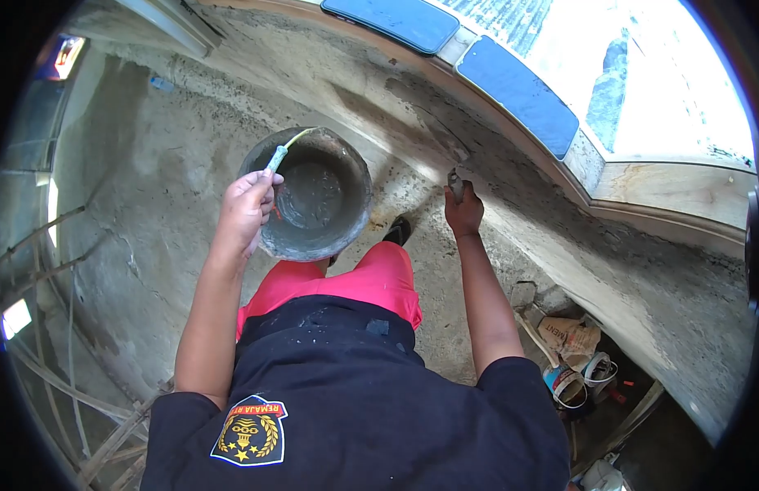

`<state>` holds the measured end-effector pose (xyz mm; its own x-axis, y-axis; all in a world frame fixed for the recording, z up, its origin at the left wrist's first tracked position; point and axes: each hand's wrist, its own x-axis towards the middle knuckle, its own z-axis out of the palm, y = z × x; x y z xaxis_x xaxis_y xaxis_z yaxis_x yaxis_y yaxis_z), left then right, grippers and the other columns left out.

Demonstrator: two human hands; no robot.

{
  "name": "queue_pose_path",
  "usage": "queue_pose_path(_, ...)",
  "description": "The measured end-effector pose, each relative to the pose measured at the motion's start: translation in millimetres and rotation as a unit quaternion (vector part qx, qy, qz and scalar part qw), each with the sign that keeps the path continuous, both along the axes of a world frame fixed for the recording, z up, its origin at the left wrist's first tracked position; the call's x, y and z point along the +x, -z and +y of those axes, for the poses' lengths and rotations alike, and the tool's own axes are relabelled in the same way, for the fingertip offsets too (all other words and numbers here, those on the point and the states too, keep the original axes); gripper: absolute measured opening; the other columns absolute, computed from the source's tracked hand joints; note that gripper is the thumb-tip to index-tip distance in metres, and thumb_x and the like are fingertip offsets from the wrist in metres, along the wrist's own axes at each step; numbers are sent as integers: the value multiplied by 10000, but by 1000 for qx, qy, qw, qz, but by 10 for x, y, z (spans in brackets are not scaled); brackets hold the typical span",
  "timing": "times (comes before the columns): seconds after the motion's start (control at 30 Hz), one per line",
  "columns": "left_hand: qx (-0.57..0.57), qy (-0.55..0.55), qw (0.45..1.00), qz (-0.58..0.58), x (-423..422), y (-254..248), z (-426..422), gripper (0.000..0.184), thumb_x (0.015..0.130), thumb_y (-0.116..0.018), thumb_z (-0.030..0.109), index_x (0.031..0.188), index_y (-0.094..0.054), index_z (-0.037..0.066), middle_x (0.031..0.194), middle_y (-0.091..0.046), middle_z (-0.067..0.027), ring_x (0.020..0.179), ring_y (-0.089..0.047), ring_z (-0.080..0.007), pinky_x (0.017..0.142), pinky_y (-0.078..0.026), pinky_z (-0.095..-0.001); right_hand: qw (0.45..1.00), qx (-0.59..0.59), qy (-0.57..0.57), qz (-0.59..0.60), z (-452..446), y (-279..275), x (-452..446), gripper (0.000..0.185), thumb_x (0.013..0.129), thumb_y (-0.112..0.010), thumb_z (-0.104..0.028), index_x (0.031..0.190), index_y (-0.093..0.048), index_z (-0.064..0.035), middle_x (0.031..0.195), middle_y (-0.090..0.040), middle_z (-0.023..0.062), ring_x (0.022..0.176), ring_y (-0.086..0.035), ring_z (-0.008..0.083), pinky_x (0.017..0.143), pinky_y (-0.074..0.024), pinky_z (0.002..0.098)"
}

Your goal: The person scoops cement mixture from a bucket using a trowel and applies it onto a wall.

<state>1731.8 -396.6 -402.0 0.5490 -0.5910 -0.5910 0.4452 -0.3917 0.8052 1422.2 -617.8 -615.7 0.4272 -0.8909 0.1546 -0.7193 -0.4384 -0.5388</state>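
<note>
My left hand [252, 204] is closed round the wrapped grip of a bucket's handle [277, 158]. The dark, mortar-stained bucket [359, 184] hangs beside that hand, with a little grey wet material at its bottom. To the right, my right hand [465, 211] is closed on a small grey object [455, 182], perhaps a tool's handle or a lump of mortar; most of it is hidden by the fingers. That hand is near the foot of the rough wall, apart from the bucket.
Two phones [396, 20] [518, 94] lie on the window ledge [674, 192]. At the lower right are a torn cement bag [569, 337] and small pails [566, 385]. Wooden poles [109, 450] stand at the lower left. A rough wall [633, 270] runs along the right.
</note>
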Motion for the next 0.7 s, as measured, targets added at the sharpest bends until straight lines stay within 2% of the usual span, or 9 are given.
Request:
queue_pose_path(0.03,1,-2,1000,2,-4,2,18,219,958,-493,229,952,-575,27,602,-327,102,476,-248,-2,419,-186,-179,1000,1,-2,2,19,53,-3,363,823,-636,-394,996,-557,-84,710,-639,164,653,-637,362,565,-503,440)
queue_pose_path(0.1,-2,-8,1000,1,12,-13,53,224,962,-486,231,954,-575,25,602,-328,102,475,-246,-2,418,-185,-180,989,69,-5,130,85,142,26,371,826,-620,-417,1020,-554,-108,737,-649,174,682,-642,369,590,-508,455)
queue_pose_path(0.2,-6,-22,1000,8,50,-17,125,213,944,-517,218,944,-592,19,614,-383,94,480,-276,3,412,-194,-174,988,89,11,129,338,164,-45,385,823,-610,-448,1028,-561,-125,761,-656,176,711,-646,369,618,-513,455)
queue_pose_path(0.27,-12,-26,1000,10,89,-8,167,217,945,-518,222,944,-592,18,615,-383,95,481,-278,4,413,-195,-172,991,97,-4,94,434,64,-95,372,810,-636,-413,1028,-567,-120,771,-656,170,725,-645,369,632,-514,449)
queue_pose_path(0.37,-5,-27,1000,12,88,21,184,227,951,-508,233,946,-582,19,608,-356,97,479,-262,-2,415,-188,-179,997,69,29,5,454,-88,-50,336,789,-680,-332,1010,-572,-102,771,-650,161,725,-639,377,630,-509,440)
queue_pose_path(0.47,10,-23,1000,7,69,24,192,233,957,-496,242,949,-573,22,599,-328,97,475,-245,-7,417,-182,-186,998,46,36,-27,338,-155,-1,341,795,-677,-331,1009,-567,-90,765,-648,162,716,-637,376,627,-507,436)
queue_pose_path(0.7,11,-22,1000,0,108,7,214,232,953,-501,246,942,-570,25,600,-331,96,482,-246,-5,424,-185,-183,999,25,25,11,183,-70,-51,350,801,-676,-325,1019,-562,-75,773,-654,168,719,-643,374,622,-511,434)
